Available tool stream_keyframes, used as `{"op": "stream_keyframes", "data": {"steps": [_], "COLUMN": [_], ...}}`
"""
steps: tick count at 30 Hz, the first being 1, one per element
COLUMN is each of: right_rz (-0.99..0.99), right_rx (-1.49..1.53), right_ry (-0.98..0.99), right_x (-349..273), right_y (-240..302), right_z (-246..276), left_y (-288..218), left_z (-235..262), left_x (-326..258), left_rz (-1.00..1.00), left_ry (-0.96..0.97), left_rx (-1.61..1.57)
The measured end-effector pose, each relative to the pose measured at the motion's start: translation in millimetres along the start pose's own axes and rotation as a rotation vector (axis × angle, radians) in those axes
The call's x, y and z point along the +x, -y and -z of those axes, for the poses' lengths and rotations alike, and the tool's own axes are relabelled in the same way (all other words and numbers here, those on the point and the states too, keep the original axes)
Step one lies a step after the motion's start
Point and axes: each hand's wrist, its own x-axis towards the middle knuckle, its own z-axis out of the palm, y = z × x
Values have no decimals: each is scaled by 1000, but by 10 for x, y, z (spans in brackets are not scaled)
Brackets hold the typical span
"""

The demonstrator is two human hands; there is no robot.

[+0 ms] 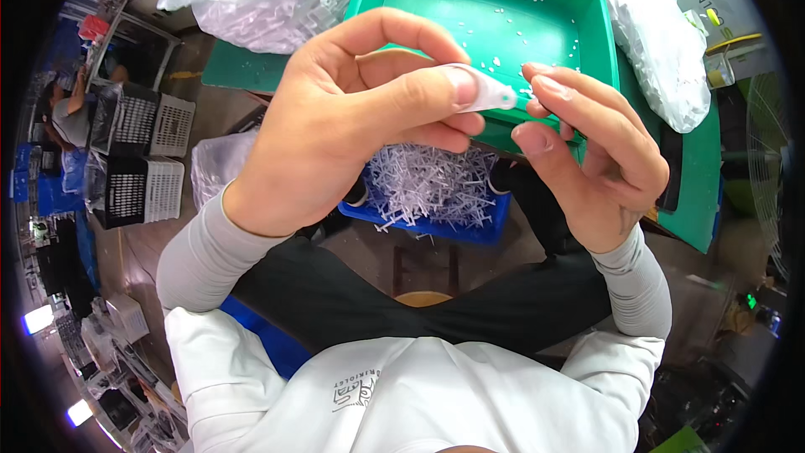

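Thumb and fingers of my left hand [323, 117] pinch a small white plastic piece [490, 96], which narrows to a rounded tip with a hole. The rest of the piece is hidden by my fingers. Just to the right of that tip is my right hand [599, 147], its thumb and index finger apart, with nothing visible between them. Both hands are above the near edge of a green tray [419, 0], where several tiny white bits are scattered. Below them, a blue crate [457, 231] holds a heap of thin white plastic scraps [428, 184].
Clear plastic bags of white parts [268, 0] lie left of the tray, and another bag [662, 59] lies to its right. The green tabletop [700, 176] extends right. Stacked baskets [168, 126] stand on the floor at left, near another person [71, 113]. A fan guard [767, 168] is far right.
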Motion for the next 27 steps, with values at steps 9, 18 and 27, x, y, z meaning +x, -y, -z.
{"op": "stream_keyframes", "data": {"steps": [9,18,27], "right_rz": [42,-31,-28], "right_rx": [-70,1,-35], "right_ry": [52,73,92], "right_x": [23,8,-8], "right_y": [36,43,41], "right_z": [-34,-27,58], "left_y": [73,159,11], "left_z": [41,66,6], "left_x": [-51,-50,-17], "left_rz": [21,-62,-71], "left_ry": [73,150,68], "left_rx": [-34,73,-27]}}
